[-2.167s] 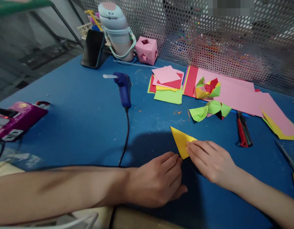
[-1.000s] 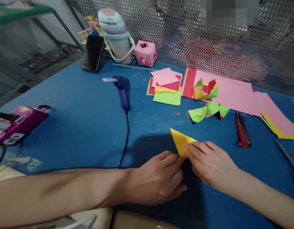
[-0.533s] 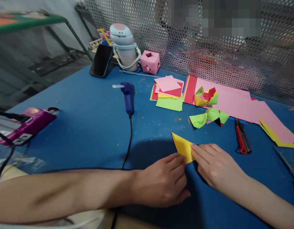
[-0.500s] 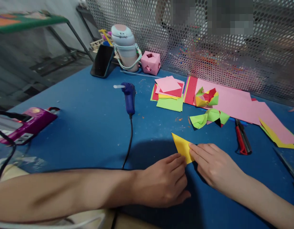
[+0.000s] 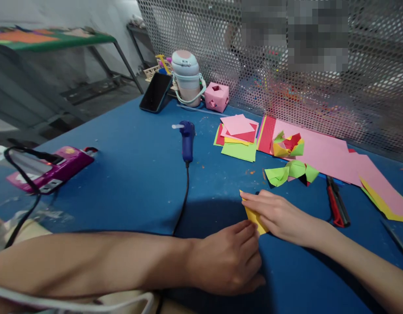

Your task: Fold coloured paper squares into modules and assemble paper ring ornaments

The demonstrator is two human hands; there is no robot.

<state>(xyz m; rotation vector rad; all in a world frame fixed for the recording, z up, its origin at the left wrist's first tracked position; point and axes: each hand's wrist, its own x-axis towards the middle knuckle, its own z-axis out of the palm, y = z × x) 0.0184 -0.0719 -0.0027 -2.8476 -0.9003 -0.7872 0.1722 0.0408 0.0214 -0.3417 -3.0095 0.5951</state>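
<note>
While the right hand (image 5: 280,216) lies flat, grip apart, on the folded yellow paper (image 5: 254,217) near the desk's (image 5: 122,196) front & the left hand (image 5: 230,257) touches its corner w/ loose, unclamped fingertips, creasing seems underway, needing firm, even pressure.

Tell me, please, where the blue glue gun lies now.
In the head view the glue gun lies on the blue table, left of the stack of paper squares and far ahead of the left hand.
</note>
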